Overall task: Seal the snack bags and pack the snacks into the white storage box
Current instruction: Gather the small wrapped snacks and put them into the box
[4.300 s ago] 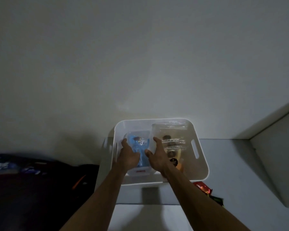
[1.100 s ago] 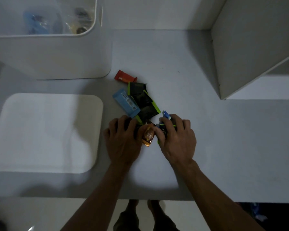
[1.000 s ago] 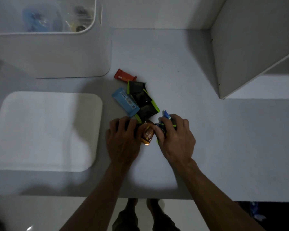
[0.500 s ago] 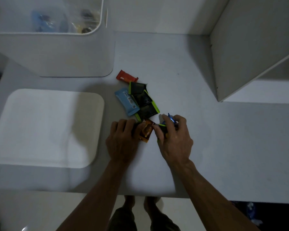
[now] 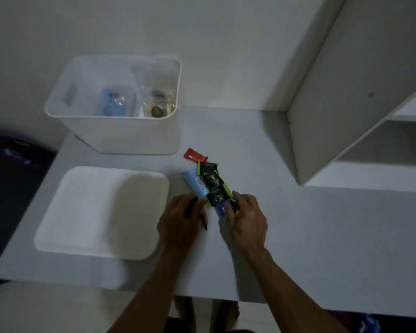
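The white storage box [image 5: 135, 138] stands at the back of the table with two clear sealed bags inside: one with blue snacks [image 5: 113, 105], one with dark round snacks [image 5: 157, 104]. In front of it lie loose packets: a red one [image 5: 194, 155], a light blue one [image 5: 195, 184] and black-and-green ones [image 5: 213, 182]. My left hand [image 5: 180, 218] is closed on a dark packet with an orange-brown one at its edge. My right hand [image 5: 246, 218] grips a blue packet [image 5: 219, 207] together with a dark one.
The box's white lid [image 5: 101, 212] lies flat on the table, left of my hands. A white shelf unit [image 5: 360, 104] rises at the right. The table's front edge runs just below my forearms.
The view has tilted up, showing the whole box. Both hands have closed on packets and lifted them slightly off the pile; the orange-brown packet has shifted under my left hand.
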Demonstrator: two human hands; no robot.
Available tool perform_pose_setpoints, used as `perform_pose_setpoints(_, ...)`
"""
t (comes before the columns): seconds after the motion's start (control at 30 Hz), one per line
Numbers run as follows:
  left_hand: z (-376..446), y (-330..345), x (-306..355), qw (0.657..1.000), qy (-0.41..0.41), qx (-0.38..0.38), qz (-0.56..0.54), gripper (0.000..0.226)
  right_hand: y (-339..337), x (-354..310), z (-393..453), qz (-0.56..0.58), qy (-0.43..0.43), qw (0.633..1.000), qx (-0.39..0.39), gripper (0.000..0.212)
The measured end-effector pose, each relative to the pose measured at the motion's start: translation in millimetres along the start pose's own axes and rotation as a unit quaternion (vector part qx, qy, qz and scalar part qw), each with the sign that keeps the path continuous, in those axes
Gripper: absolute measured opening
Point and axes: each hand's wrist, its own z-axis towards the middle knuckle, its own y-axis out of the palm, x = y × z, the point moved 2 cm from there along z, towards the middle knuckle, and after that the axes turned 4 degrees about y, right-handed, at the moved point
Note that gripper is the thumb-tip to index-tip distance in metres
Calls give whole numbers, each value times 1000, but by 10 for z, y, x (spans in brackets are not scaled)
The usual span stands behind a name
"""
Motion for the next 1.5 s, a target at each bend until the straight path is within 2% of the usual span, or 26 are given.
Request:
perform_pose_setpoints(0.1, 142, -256, 115, 1000, 0, 27, -6, 33, -108, -233, 56, -1, -23, 1000, 15, 26)
perform_pose_setpoints(0.2, 308, -491, 188, 999, 9, 41, -27, 23, -181, -457, 130, 16, -5, 999, 36, 19)
perform_pose_setpoints(0.33, 683, -871, 218, 996, 37, 77, -28, 30, -248, -978, 327, 53, -17, 996, 68, 31)
perform_pose_setpoints(0.53, 1645, -1584, 305, 988, 54, 142, -42, 22, -338, -2195, 903, 120, -63, 984, 115, 33)
perform_pose_setpoints(0.63, 2186, -1839, 250, 986, 57, 148, -51, 23, -290, -2772, 1167, 109, -91, 984, 110, 33)
perform_pose_setpoints(0.77, 2720, -1845, 119, 991, 26, 117, -59, 30, -43, -3193, 1486, 68, -65, 993, 68, 38)
perform_pose_setpoints(1.0, 3152, -1343, -229, 997, -29, 2, -76, 40, 505, -3122, 1904, 66, 12, 998, -11, 44)
perform_pose_setpoints(1.1, 3155, -1209, -284, 995, -50, -77, -32, 54, 597, -3017, 1920, 50, 35, 998, -19, 42)
perform_pose_setpoints(1.17, 3122, -1174, -327, 993, -52, -103, -19, 61, 588, -2953, 1900, 44, 44, 998, -6, 38)
perform_pose_setpoints(1.33, 3016, -1185, -371, 994, -30, -82, -69, 57, 394, -2830, 1827, 68, 40, 997, 16, 38)
perform_pose_setpoints(1.5, 2732, -1320, -125, 993, 44, 0, -111, 41, 107, -2447, 1636, 86, 45, 995, 32, 45)
